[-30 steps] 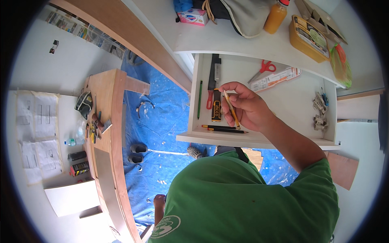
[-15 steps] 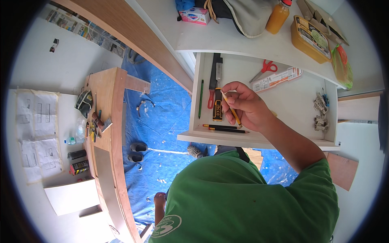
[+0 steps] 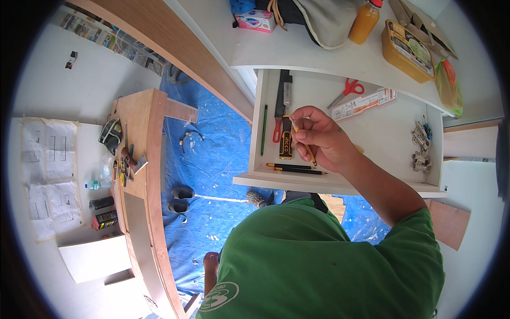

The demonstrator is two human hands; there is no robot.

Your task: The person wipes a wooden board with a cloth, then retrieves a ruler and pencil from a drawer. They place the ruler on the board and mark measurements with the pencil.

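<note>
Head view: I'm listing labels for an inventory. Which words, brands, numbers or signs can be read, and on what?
I locate lettering without copying it.
Black tool handle: large letters, legible.
Green shirt: pale round emblem, letters too small.
White-and-orange package: print too small.
Yellow tub: label too blurred.
Pink box: print too small.
Wall sheets: marks too small.

Right hand [image 3: 325, 140] in a pinch, left hand [image 3: 211, 261] low, perhaps curled
</note>
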